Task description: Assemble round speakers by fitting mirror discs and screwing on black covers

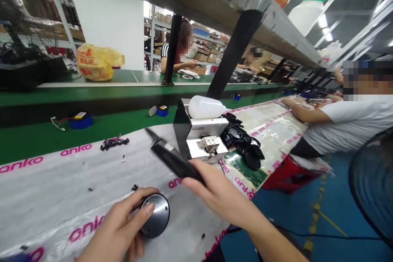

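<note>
My left hand (123, 221) grips a round dark part (156, 215) with a shiny grey face, thumb on top and fingers round its edge, low over the plastic sheet. My right hand (211, 190) is wrapped around the thick end of a long black hand tool (172, 159). The tool's narrow dark tip points up and left; its exact kind is unclear. Just beyond this hand stands a silver and black machine (202, 131), with a white plastic bottle (206, 107) lying on top. Several black round parts (242, 139) are heaped to its right.
White plastic sheeting with pink lettering (76, 180) covers the bench. Small black pieces (115, 142) lie on it. Blue round parts with wires (80, 120) rest on the green surface behind. A shelf post (235, 51) rises ahead. A co-worker (353, 118) sits at right, near a fan (373, 184).
</note>
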`<state>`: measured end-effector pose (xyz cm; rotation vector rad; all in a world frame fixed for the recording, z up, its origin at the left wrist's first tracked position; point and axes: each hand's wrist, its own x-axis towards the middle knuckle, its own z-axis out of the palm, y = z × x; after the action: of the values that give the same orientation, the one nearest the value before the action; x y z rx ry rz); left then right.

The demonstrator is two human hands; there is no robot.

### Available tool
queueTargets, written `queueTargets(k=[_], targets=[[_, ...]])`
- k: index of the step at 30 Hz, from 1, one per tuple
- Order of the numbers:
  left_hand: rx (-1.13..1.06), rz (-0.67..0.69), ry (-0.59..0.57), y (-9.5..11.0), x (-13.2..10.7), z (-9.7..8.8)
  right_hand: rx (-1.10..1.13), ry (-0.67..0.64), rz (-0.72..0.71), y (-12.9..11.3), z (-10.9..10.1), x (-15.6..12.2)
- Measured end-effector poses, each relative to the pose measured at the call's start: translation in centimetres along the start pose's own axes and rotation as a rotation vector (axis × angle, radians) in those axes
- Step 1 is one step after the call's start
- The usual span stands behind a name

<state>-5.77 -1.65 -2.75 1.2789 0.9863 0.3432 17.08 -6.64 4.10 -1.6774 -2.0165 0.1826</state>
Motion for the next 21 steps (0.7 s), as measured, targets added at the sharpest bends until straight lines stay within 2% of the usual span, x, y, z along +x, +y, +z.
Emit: queueTargets(k=[2,5,6,7,8,11,16,21], targets=[[0.014,-0.007,0.006,0.0,0.6,0.2,0.282,0.189,0.040,0.0,-2.8,-0.7],[0.057,0.027,0.031,1.0,1.9,0.7,0.873,0.765,0.076,0.2,-5.7,-0.4],[0.069,0.038,0.031,1.6,2.5,0.9,1.002,0.937,0.063,0.4,-6.3,0.1],[0.078,0.047,0.020,2.1,3.0,1.1,1.055,1.049,0.039,0.7,-6.6,0.7],[0.081,0.050,0.000,2.5,3.5,1.3,1.066,1.103,0.018,0.9,-6.7,1.4],[0.070,0.039,-0.054,3.2,4.5,1.7,0.997,1.044,0.014,1.7,-6.2,3.4],[0.048,0.012,-0.040,2.6,4.4,1.9,0.910,0.957,0.053,2.8,-4.0,6.0],[0.016,-0.021,-0.070,2.8,4.5,1.8,0.900,0.796,0.132,3.3,-3.6,6.3]])
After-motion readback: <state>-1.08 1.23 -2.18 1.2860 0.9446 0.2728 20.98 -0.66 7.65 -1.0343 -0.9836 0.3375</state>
